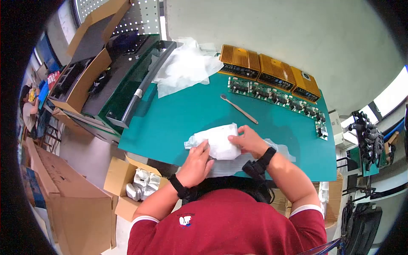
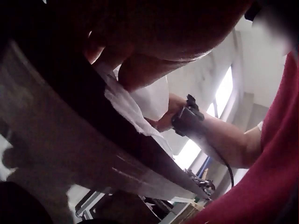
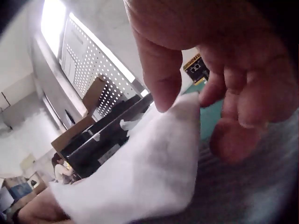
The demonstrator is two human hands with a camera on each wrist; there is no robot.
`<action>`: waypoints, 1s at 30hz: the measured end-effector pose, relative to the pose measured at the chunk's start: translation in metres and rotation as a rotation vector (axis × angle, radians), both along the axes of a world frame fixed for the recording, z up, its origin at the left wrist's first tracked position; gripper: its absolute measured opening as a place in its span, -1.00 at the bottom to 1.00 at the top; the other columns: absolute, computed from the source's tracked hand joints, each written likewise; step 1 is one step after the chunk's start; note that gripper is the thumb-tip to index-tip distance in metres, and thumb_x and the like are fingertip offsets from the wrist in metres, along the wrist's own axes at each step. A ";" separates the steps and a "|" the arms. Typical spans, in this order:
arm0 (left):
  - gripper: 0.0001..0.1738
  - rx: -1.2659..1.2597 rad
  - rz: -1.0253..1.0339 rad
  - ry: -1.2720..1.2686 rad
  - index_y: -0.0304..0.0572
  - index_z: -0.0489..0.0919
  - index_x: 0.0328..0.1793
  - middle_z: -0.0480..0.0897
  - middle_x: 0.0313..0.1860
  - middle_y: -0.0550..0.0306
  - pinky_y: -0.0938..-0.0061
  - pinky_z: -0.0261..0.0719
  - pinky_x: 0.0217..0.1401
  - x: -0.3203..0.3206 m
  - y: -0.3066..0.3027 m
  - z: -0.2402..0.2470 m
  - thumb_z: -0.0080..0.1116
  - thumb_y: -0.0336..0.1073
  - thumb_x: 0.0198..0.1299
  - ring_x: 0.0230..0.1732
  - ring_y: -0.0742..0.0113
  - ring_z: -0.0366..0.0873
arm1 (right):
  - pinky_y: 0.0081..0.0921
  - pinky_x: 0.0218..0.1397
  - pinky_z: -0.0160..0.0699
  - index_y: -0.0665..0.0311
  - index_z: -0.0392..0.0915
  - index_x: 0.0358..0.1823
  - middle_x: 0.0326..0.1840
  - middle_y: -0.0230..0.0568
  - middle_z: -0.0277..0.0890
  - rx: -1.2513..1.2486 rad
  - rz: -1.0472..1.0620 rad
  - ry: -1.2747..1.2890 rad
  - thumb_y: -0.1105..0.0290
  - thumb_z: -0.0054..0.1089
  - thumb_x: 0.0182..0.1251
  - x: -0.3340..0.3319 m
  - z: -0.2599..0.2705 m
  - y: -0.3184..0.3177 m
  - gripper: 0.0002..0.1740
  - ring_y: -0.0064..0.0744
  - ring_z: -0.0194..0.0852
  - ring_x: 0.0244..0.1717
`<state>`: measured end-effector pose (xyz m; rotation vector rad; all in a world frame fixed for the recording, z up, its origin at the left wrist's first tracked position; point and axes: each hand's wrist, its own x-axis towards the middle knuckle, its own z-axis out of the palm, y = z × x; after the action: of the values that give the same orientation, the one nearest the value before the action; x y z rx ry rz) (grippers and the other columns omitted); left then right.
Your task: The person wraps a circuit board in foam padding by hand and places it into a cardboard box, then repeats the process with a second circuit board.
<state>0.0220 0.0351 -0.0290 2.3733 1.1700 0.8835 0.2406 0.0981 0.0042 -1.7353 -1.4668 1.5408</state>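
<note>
A white package wrapped in thin sheet material is between the two hands near the table's front edge. At its left end, my left hand rests its fingers on the wrapping. My right hand holds the package at its right edge, the thumb on the white surface and the fingers curled beside the corner, as the right wrist view shows. What is inside the wrapping is hidden. Translucent white sheeting lies under the package and out to the right. The left wrist view is dark, with the white wrapping partly behind the left hand.
A brush lies mid-table on the green mat. Behind it are a row of green circuit boards and three gold finned units. White sheets are piled back left, beside a dark case. An open carton with wrapped pieces stands below.
</note>
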 end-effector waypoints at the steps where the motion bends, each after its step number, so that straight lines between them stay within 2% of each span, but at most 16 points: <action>1: -0.53 -0.005 0.005 -0.049 -0.51 0.36 0.07 0.30 0.16 -0.36 0.18 0.24 0.19 0.000 0.000 -0.001 0.13 -0.40 0.02 0.05 -0.22 0.31 | -0.51 -0.59 0.47 0.40 0.21 -0.07 -0.43 -0.17 0.47 0.077 -0.047 0.128 0.17 0.27 0.08 -0.005 -0.011 -0.006 -0.42 -0.47 0.48 -0.48; 4: -0.63 -0.044 0.019 -0.131 -0.44 0.42 -0.01 0.32 0.14 -0.35 0.23 0.33 0.13 -0.004 0.008 -0.003 0.11 -0.38 0.07 0.02 -0.16 0.37 | -0.53 -0.47 0.50 0.41 0.05 0.06 -0.30 -0.10 0.48 0.163 -0.084 0.286 0.33 0.21 0.14 -0.015 -0.009 -0.019 -0.39 -0.45 0.50 -0.36; 6: -0.64 -0.196 0.056 -0.274 -0.41 0.40 -0.01 0.36 0.11 -0.29 0.28 0.37 0.08 -0.010 0.003 0.015 0.11 -0.39 0.07 -0.02 -0.06 0.41 | -0.57 -0.36 0.49 0.41 0.04 0.08 -0.27 -0.08 0.49 0.424 -0.062 0.294 0.40 0.21 0.13 -0.019 -0.011 -0.034 -0.39 -0.46 0.51 -0.33; 7: -0.64 -0.356 0.087 -0.424 -0.37 0.38 0.00 0.39 0.08 -0.23 0.34 0.42 0.03 -0.011 0.000 0.025 0.12 -0.39 0.07 -0.06 0.05 0.46 | -0.58 -0.26 0.49 0.42 0.07 0.13 -0.23 -0.07 0.51 0.468 -0.081 0.406 0.45 0.21 0.12 -0.023 -0.001 -0.046 -0.38 -0.45 0.52 -0.28; 8: -0.64 -0.348 0.093 -0.418 -0.37 0.38 0.00 0.39 0.08 -0.23 0.34 0.42 0.03 -0.007 -0.002 0.027 0.12 -0.39 0.07 -0.06 0.05 0.46 | -0.58 -0.26 0.49 0.42 0.07 0.13 -0.23 -0.07 0.51 0.473 -0.076 0.415 0.45 0.21 0.12 -0.025 0.003 -0.056 -0.38 -0.45 0.52 -0.28; 10: -0.57 -0.289 0.124 -0.861 -0.36 0.31 0.03 0.44 -0.02 -0.08 0.46 0.46 -0.07 0.006 -0.007 0.030 0.15 -0.40 0.05 -0.17 0.25 0.49 | -0.52 -0.20 0.50 0.41 0.19 0.11 -0.19 -0.08 0.52 0.770 -0.003 0.365 0.45 0.22 0.11 -0.025 0.008 -0.077 -0.44 -0.43 0.52 -0.23; 11: -0.46 -0.231 0.054 -0.929 -0.34 0.24 0.13 0.45 -0.07 -0.01 0.46 0.43 -0.05 0.012 -0.005 0.029 0.18 -0.41 0.03 -0.17 0.34 0.46 | -0.47 -0.13 0.49 0.39 0.33 0.04 -0.15 -0.09 0.52 0.835 0.016 0.264 0.45 0.24 0.09 -0.023 0.017 -0.091 -0.53 -0.33 0.54 -0.18; 12: -0.46 -0.225 0.043 -0.923 -0.34 0.24 0.13 0.45 -0.07 -0.01 0.46 0.43 -0.05 0.015 -0.009 0.038 0.18 -0.41 0.03 -0.17 0.34 0.46 | -0.47 -0.13 0.49 0.39 0.33 0.04 -0.15 -0.09 0.52 0.845 0.008 0.267 0.45 0.24 0.09 -0.019 0.023 -0.100 -0.53 -0.33 0.54 -0.18; 14: -0.45 -0.054 0.022 -0.565 -0.34 0.24 0.16 0.46 -0.06 -0.02 0.44 0.42 -0.03 0.023 -0.021 0.063 0.17 -0.41 0.04 -0.11 0.30 0.46 | -0.42 -0.12 0.48 0.36 0.37 0.00 -0.14 -0.08 0.52 1.030 0.062 0.007 0.42 0.26 0.07 -0.008 0.029 -0.117 -0.56 -0.21 0.55 -0.17; 16: -0.45 0.014 -0.049 -0.518 -0.33 0.25 0.18 0.48 -0.06 -0.02 0.42 0.40 0.01 0.037 -0.027 0.065 0.15 -0.42 0.04 -0.06 0.27 0.46 | -0.40 -0.15 0.48 0.33 0.39 -0.01 -0.13 -0.07 0.52 1.023 -0.003 0.069 0.39 0.27 0.06 0.006 0.027 -0.127 -0.55 -0.13 0.54 -0.17; 18: -0.50 -0.121 -0.199 -0.564 -0.33 0.30 0.14 0.51 -0.07 0.00 0.43 0.39 0.03 0.050 -0.029 0.054 0.13 -0.43 0.05 -0.05 0.25 0.48 | -0.44 -0.01 0.40 0.37 0.34 0.01 0.01 -0.07 0.40 1.076 0.046 0.201 0.50 0.20 0.08 0.027 0.018 -0.136 -0.57 -0.29 0.42 -0.02; 22: -0.61 -0.473 -0.379 -0.456 -0.31 0.31 0.16 0.46 0.04 0.12 0.49 0.29 0.14 0.088 -0.036 0.062 -0.02 -0.42 0.19 0.05 0.38 0.39 | -0.39 0.16 0.25 0.35 0.27 0.10 0.16 -0.05 0.23 1.102 -0.056 0.060 0.48 0.16 0.09 0.070 0.005 -0.159 -0.50 -0.27 0.26 0.14; 25: -0.67 -0.774 -0.510 -0.587 -0.29 0.37 0.11 0.48 0.00 0.16 0.51 0.31 0.11 0.124 -0.042 0.049 -0.04 -0.41 0.21 0.03 0.44 0.38 | -0.33 0.30 0.08 0.28 -0.08 0.34 0.28 -0.08 0.09 0.697 -0.251 0.482 0.33 0.22 0.06 0.097 0.004 -0.181 -0.14 -0.25 0.12 0.26; 26: -0.69 -0.939 -0.566 -0.665 -0.30 0.38 0.09 0.49 -0.04 0.18 0.53 0.34 0.07 0.136 -0.045 0.046 -0.03 -0.42 0.21 0.00 0.48 0.37 | -0.33 0.30 0.08 0.28 -0.08 0.34 0.28 -0.08 0.09 0.697 -0.299 0.474 0.33 0.22 0.06 0.103 0.000 -0.188 -0.14 -0.25 0.12 0.26; 28: -0.69 -1.079 -0.685 -0.597 -0.30 0.39 0.09 0.47 -0.03 0.18 0.52 0.31 0.10 0.154 -0.046 0.046 -0.03 -0.37 0.23 0.04 0.48 0.35 | -0.32 0.31 0.09 0.30 -0.16 0.38 0.30 -0.12 0.12 0.529 -0.275 1.009 0.39 0.17 0.15 0.113 -0.009 -0.197 -0.15 -0.27 0.14 0.26; 30: -0.68 -1.003 -0.689 -0.448 -0.29 0.39 0.08 0.48 -0.06 0.19 0.56 0.39 -0.03 0.172 -0.047 0.041 0.01 -0.34 0.22 -0.05 0.52 0.38 | -0.40 0.22 0.25 0.28 -0.13 0.38 0.19 -0.18 0.30 0.456 -0.246 0.971 0.34 0.17 0.17 0.127 -0.007 -0.211 -0.17 -0.41 0.26 0.16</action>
<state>0.1943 -0.0118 0.0116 1.4461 0.3751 0.3856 0.3678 -0.1131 -0.0026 -0.6769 -0.9298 1.4284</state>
